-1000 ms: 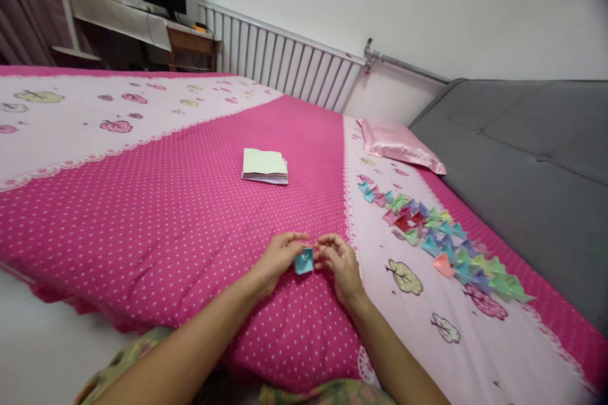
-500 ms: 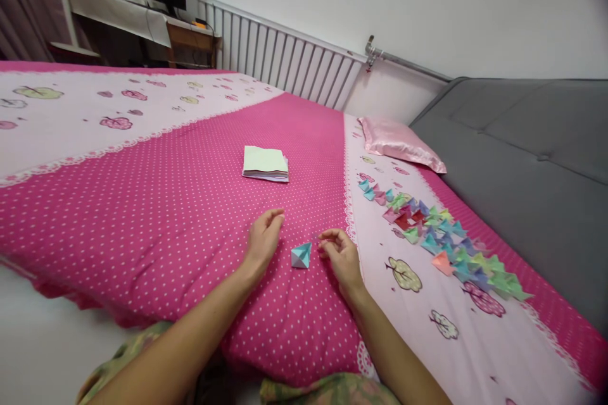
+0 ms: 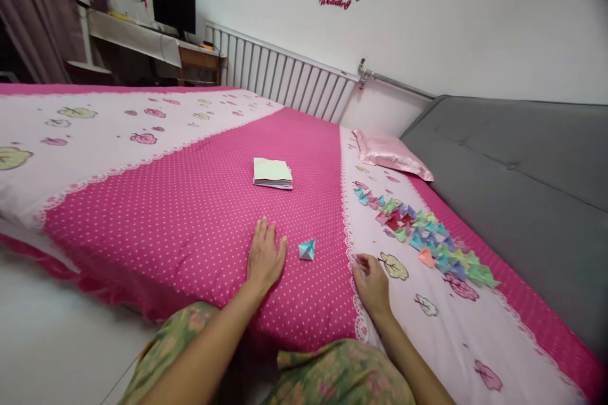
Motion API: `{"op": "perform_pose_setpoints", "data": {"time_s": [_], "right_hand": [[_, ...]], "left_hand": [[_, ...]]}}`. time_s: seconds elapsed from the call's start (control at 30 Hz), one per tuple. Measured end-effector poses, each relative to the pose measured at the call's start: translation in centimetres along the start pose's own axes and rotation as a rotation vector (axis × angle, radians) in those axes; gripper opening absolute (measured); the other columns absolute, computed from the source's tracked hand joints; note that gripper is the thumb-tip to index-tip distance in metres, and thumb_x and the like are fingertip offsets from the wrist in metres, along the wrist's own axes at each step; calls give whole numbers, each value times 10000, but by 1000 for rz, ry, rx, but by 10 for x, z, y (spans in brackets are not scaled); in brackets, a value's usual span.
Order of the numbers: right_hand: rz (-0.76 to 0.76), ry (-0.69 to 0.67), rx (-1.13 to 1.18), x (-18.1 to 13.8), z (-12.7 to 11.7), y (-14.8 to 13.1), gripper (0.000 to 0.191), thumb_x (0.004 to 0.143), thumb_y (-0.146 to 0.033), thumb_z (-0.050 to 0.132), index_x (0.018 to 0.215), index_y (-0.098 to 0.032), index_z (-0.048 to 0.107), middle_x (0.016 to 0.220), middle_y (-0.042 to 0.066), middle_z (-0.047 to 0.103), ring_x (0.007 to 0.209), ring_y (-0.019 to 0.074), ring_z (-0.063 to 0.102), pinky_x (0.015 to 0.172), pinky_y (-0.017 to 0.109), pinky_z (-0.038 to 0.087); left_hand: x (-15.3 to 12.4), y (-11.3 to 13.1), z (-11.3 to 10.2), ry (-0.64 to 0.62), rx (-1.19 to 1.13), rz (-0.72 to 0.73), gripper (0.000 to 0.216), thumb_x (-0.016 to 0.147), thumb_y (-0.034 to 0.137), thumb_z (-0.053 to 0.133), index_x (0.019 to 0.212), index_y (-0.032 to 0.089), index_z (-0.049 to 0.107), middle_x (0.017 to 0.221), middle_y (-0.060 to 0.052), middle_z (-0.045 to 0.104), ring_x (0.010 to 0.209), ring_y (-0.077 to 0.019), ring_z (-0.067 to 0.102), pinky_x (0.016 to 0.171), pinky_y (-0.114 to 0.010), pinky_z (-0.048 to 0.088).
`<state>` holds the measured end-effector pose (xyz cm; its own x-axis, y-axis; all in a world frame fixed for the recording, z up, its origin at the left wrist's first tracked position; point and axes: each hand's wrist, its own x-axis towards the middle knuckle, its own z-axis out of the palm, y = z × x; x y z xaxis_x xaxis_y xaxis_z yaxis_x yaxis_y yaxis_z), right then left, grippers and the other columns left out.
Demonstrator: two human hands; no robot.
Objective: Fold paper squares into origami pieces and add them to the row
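Note:
A small light-blue folded paper piece [image 3: 306,249] lies on the pink dotted bedspread [image 3: 190,215], free of both hands. My left hand [image 3: 265,257] rests flat on the bedspread just left of it, fingers stretched out and holding nothing. My right hand [image 3: 372,283] rests on the pale strip of the spread to the right of the piece, its fingers loosely curled with nothing visible in them. Farther up the bed sits a stack of square paper sheets [image 3: 272,173], pale green on top.
Several folded paper pieces in many colours [image 3: 422,237] lie in a band on the pale strip at right. A pink satin pillow [image 3: 390,153] sits beyond them, beside a grey padded headboard [image 3: 513,183]. A white radiator [image 3: 285,76] and a desk with a monitor [image 3: 173,6] stand at the back.
Both hands let go of the blue folded piece, which now lies on the spread. My left hand flattened beside it; my right hand drew back to the right. The view tilted up.

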<state>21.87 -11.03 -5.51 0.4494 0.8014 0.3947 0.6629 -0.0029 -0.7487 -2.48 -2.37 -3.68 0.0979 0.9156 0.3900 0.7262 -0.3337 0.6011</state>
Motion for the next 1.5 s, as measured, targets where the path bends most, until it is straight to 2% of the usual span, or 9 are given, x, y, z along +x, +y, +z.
{"op": "perform_pose_setpoints", "data": {"time_s": [0.07,0.13,0.2,0.27,0.37,0.5,0.63,1.1,1.5], "right_hand": [[-133,-44,-288,-21,-19,10,392,779,-387,448,1071,-149,556,1122,145,551,1072,268,475,933,431,354],[-125,-87,-556,-44,-40,21,461,823,-412,376,1205,-184,494,1288,126,441,1203,272,361,990,438,285],[-72,-69,-756,-65,-58,29,507,833,-448,341,1281,-226,423,1351,105,375,1255,287,289,1008,457,235],[-10,-34,-892,-82,-70,34,538,832,-473,325,1315,-242,376,1371,96,350,1258,302,284,1009,468,210],[77,38,-994,-96,-75,33,543,836,-484,307,1326,-254,355,1368,92,363,1247,310,303,1006,491,175],[115,90,-1006,-97,-72,27,542,837,-478,320,1315,-232,377,1349,114,388,1230,310,326,999,497,165],[100,99,-965,-94,-71,24,525,845,-453,327,1313,-223,382,1346,118,391,1220,309,337,988,485,181],[74,244,-879,-95,-70,16,458,849,-372,362,1265,-200,448,1316,101,438,1197,275,346,996,433,183],[20,299,-866,-96,-66,22,425,840,-311,368,1222,-170,490,1275,101,481,1152,250,389,995,410,209]], "left_hand": [[-9,-4,-5,-4,75,30,545,850,361,331,1255,5,413,1367,-217,330,1300,-286,222,1050,-428,229],[-15,-8,-10,4,157,52,563,842,365,345,1260,-8,406,1363,-226,331,1301,-299,213,1056,-429,202],[-20,-12,-13,5,241,74,580,834,376,357,1261,-15,405,1351,-237,345,1294,-314,224,1062,-455,153],[-27,-15,-17,4,298,105,590,832,386,355,1266,-12,401,1352,-234,344,1295,-313,223,1061,-467,124],[-41,-21,-25,-23,336,189,580,838,408,337,1287,46,396,1362,-201,349,1302,-291,217,1058,-457,128],[-62,-30,-36,-20,390,279,557,841,401,338,1305,97,384,1381,-200,314,1310,-294,193,1049,-451,140],[-72,-37,-39,-36,441,292,571,834,417,342,1327,127,349,1404,-190,273,1320,-295,151,1039,-461,151],[-67,-32,-37,-92,440,248,592,836,423,288,1343,119,310,1414,-196,244,1325,-306,113,1026,-478,147],[-70,-33,-35,-41,404,273,595,842,410,278,1351,102,287,1417,-191,236,1335,-289,55,1029,-486,152]]}}
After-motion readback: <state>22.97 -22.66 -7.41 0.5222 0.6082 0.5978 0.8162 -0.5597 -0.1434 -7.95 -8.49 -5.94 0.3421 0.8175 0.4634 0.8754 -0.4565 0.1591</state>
